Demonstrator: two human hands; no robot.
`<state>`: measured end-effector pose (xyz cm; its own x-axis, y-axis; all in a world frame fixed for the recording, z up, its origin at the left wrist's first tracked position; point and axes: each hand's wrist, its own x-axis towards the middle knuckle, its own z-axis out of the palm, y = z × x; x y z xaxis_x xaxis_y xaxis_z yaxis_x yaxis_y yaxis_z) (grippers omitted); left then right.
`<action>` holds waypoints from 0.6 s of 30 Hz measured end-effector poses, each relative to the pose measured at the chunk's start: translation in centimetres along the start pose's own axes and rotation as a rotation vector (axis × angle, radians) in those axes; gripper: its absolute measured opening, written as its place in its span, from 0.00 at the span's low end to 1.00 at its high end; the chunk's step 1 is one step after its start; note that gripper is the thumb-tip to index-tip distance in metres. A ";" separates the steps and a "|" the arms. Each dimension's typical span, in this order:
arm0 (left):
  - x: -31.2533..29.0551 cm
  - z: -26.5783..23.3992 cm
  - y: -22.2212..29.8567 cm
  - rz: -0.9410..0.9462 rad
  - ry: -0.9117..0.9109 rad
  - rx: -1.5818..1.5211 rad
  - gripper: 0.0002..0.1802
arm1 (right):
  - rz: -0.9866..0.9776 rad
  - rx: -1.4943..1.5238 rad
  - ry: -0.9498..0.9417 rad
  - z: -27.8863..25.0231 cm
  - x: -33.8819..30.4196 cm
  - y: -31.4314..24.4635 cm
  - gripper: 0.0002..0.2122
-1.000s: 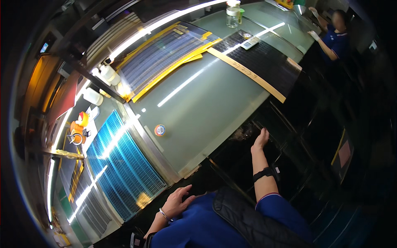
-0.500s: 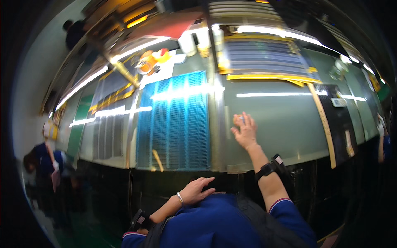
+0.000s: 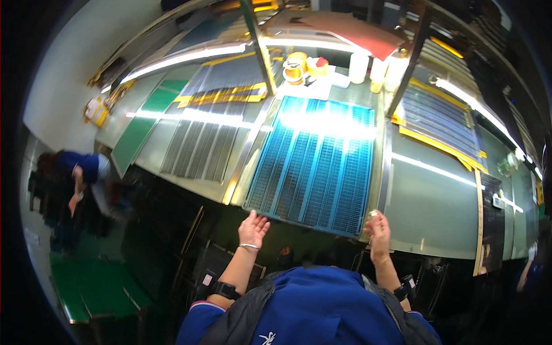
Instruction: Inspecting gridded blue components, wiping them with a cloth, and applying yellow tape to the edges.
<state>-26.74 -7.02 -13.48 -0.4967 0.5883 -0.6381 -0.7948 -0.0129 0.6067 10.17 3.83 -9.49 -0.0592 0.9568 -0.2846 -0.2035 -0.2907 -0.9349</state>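
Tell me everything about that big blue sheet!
The blue sheet is glossy, rectangular, maybe plastic, with a fine grid split into bands by brighter blue lines. It lies flat on the worktop, glare across its far part. The left hand is by its front left corner, the right hand by its front right; I can't tell whether either touches.

Free pass ran over the flat blue slotted panel (image 3: pixel 310 178), from the left hand (image 3: pixel 253 231) by its near left corner across to the right hand (image 3: pixel 377 231) by its near right. Beyond both hands, past the panel, an orange container (image 3: pixel 294 71), white bottle (image 3: pixel 359 68) and two uprights (image 3: pixel 409 62) blocked reach; rightward of the right hand, grey-green tabletop (image 3: pixel 431 215) gave room up to the wooden strip (image 3: pixel 479 227).
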 end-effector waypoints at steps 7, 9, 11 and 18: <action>3.3 -0.3 1.9 0.013 0.130 0.180 0.12 | 0.047 0.078 0.057 5.5 -2.1 -0.7 0.19; 3.3 -0.6 1.5 0.040 0.093 0.150 0.10 | 0.059 0.133 0.055 6.6 -2.9 -1.4 0.19; 3.5 -1.0 1.2 0.070 0.068 0.161 0.11 | 0.130 0.269 -0.004 7.5 -3.9 -2.4 0.20; 3.0 -0.5 2.1 -0.058 0.077 0.070 0.10 | 0.354 0.467 -0.188 11.0 -7.1 -6.0 0.25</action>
<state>-30.11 -5.65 -14.37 -0.4776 0.5227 -0.7062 -0.7981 0.0778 0.5974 1.04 -1.16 0.48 -0.3640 0.7988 -0.4790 -0.5441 -0.5998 -0.5866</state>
